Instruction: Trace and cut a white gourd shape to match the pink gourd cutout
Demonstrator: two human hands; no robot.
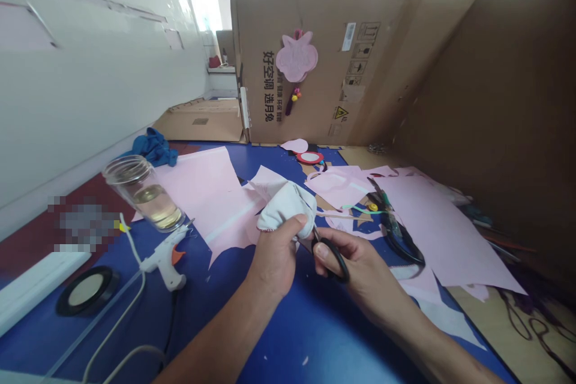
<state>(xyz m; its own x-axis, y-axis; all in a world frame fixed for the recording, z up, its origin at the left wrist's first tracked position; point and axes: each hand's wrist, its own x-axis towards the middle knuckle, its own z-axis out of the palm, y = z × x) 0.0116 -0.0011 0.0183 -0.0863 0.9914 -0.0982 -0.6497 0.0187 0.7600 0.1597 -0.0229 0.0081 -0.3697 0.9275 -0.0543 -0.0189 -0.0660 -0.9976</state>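
My left hand (276, 255) is closed on a white fabric piece (288, 207) with a dark red stitched edge, thumb pressed on top. My right hand (348, 258) grips a pair of scissors (337, 261) by their black handles. The scissor blades point up against the right side of the fabric, and their tips are hidden by it. Beneath and behind the hands lie pink paper sheets (193, 183) on the blue table surface (288, 336).
A glue gun (166, 258), a roll of black tape (85, 291) and a glass jar of pale liquid (157, 207) stand to the left. Larger black-handled shears (400, 246) and a pink sheet (445, 228) lie right. Cardboard (324, 66) walls the back, with a pink cutout (297, 58) on it.
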